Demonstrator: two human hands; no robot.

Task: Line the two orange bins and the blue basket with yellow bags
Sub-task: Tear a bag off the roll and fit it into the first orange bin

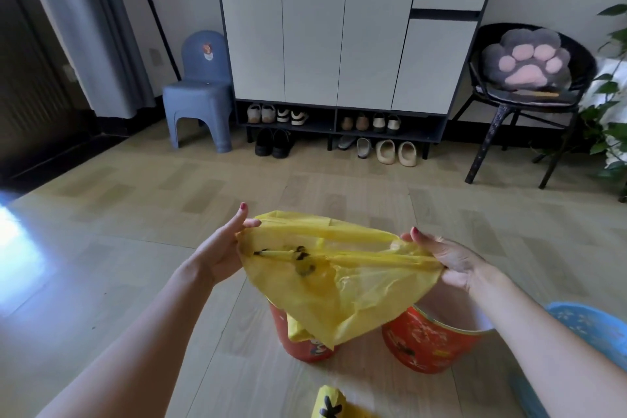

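Both hands grip one yellow bag (339, 268) at centre frame, left hand (222, 249) pinching its left edge, right hand (448, 263) clamped on the right edge, stretching the mouth wide, apparently to fit a rim. Forearms reach forward, palms turned inward. Beneath hang two orange bins: the left bin (305, 343) already shows yellow plastic inside, the right bin (431, 343) appears unlined. A blue basket (593, 326) sits at lower right, on the floor.

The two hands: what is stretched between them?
In the head view, a yellow bag spans from the left hand to the right hand, held open and hanging down over the two orange bins.
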